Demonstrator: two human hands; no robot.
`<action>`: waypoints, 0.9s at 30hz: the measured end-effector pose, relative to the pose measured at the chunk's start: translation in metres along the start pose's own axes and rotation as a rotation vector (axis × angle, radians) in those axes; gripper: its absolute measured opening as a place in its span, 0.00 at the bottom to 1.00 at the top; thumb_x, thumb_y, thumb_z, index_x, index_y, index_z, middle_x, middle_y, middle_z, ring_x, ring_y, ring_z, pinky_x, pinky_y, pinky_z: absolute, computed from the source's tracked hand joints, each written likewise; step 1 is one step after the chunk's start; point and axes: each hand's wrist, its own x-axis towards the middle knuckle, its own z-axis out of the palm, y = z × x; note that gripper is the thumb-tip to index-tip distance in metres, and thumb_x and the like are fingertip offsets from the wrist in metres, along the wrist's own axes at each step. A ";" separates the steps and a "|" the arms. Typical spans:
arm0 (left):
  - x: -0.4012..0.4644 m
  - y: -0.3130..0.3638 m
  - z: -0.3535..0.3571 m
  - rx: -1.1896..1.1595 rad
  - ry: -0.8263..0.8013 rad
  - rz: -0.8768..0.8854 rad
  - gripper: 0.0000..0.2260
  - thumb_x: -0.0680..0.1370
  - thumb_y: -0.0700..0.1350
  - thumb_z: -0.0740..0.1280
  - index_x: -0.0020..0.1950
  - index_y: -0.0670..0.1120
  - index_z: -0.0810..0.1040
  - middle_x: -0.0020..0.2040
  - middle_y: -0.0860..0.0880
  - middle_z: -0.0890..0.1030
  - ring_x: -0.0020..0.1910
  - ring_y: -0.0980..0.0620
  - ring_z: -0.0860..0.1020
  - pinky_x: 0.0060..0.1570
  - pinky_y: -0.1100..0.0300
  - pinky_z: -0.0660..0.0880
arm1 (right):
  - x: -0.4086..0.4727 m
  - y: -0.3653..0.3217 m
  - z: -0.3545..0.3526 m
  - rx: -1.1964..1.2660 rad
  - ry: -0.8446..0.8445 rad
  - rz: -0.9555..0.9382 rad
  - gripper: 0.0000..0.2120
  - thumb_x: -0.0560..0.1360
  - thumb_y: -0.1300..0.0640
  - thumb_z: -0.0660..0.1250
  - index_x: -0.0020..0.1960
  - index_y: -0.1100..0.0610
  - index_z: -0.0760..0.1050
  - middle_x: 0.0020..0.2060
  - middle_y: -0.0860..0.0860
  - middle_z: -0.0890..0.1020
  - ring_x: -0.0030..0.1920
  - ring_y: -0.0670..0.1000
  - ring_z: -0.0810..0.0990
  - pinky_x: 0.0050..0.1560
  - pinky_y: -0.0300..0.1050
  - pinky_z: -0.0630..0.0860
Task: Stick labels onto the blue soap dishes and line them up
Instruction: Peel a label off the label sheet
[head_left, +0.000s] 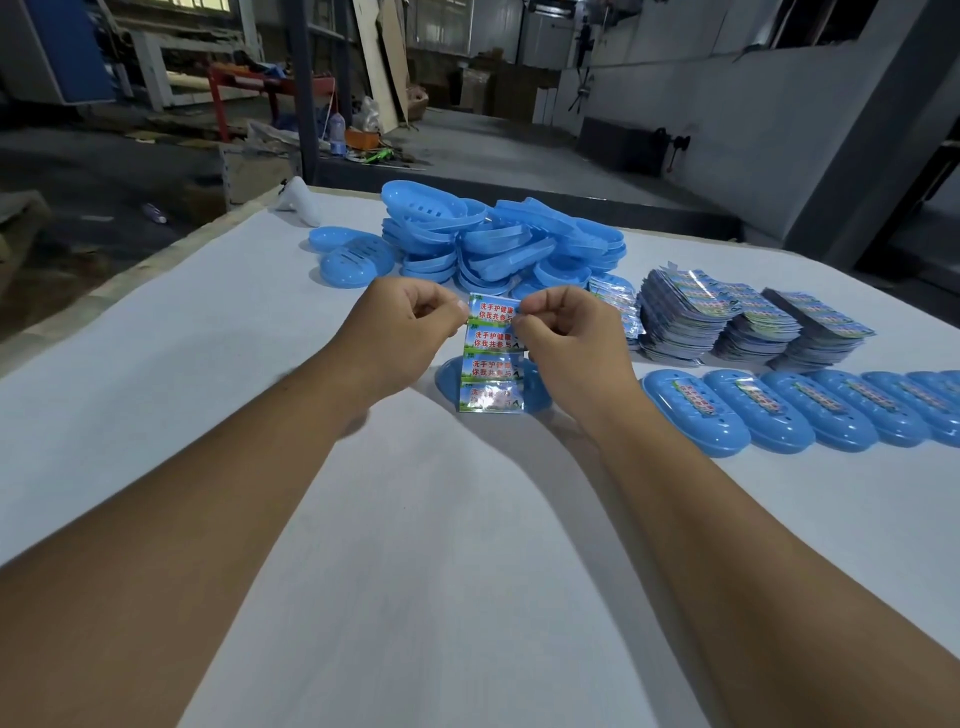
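A: We're seeing the left hand (415, 317) and right hand (561, 332) both curling in, thumb and forefinger pinching the top corners of a label strip (493, 356).

B: It's hanging upright: four glossy stickers, red and blue characters over green grass.

A: It's dangling just above one blue soap dish (535, 389) on the white table (218, 322).

B: We're noting labelled dishes (779, 410) lining up rightward; an unlabelled pile (498, 239) and label stacks (727, 317) are sitting behind.

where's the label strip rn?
Head view, centre: the label strip hangs between the left hand and right hand, both pinching its top edge, above a blue dish on the table.
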 end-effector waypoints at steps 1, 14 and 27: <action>0.000 0.000 0.000 -0.003 -0.002 0.002 0.10 0.80 0.51 0.67 0.42 0.51 0.83 0.39 0.57 0.84 0.44 0.56 0.82 0.37 0.64 0.76 | 0.000 0.000 0.000 -0.002 0.001 0.003 0.07 0.76 0.65 0.70 0.44 0.54 0.79 0.34 0.46 0.83 0.39 0.45 0.83 0.47 0.48 0.83; -0.002 0.004 0.002 0.032 -0.066 0.148 0.09 0.81 0.47 0.68 0.41 0.54 0.81 0.41 0.51 0.84 0.37 0.65 0.77 0.35 0.70 0.75 | -0.011 -0.009 0.003 -0.211 -0.003 -0.108 0.09 0.74 0.47 0.73 0.36 0.47 0.84 0.32 0.41 0.85 0.33 0.41 0.82 0.36 0.43 0.80; -0.009 0.008 0.006 0.099 -0.074 0.195 0.05 0.80 0.44 0.68 0.47 0.47 0.84 0.39 0.54 0.84 0.36 0.62 0.77 0.40 0.68 0.75 | -0.018 -0.014 0.007 -0.287 -0.018 -0.156 0.14 0.71 0.53 0.67 0.27 0.48 0.78 0.22 0.43 0.78 0.24 0.42 0.73 0.30 0.40 0.72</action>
